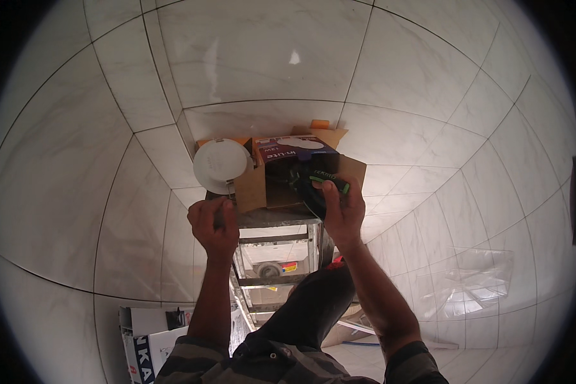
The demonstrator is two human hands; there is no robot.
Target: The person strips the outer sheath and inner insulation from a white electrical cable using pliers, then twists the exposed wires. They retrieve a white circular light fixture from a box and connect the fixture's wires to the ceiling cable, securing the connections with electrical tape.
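Observation:
A round white ceiling light panel [221,166] rests at the left side of an open cardboard box [251,190], on top of a stepladder [274,240]. Just below the panel, my left hand [215,225] is closed, its fingertips pinched near a small metal clip at the panel's edge. Whatever those fingers hold is too small to make out. At the box's right side, my right hand [344,214] grips a black tool with a green strip [329,184], thumb against the strip. Part of the tool lies inside the box's opening, so its exact kind is hidden.
White marbled tile walls [256,57] surround the ladder closely. A white carton [148,339] stands low at the left. On the floor at the right lies a clear plastic sheet [473,281]. Below the ladder rungs is a round grey object [270,269]. My dark-trousered leg [313,301] is beside the ladder.

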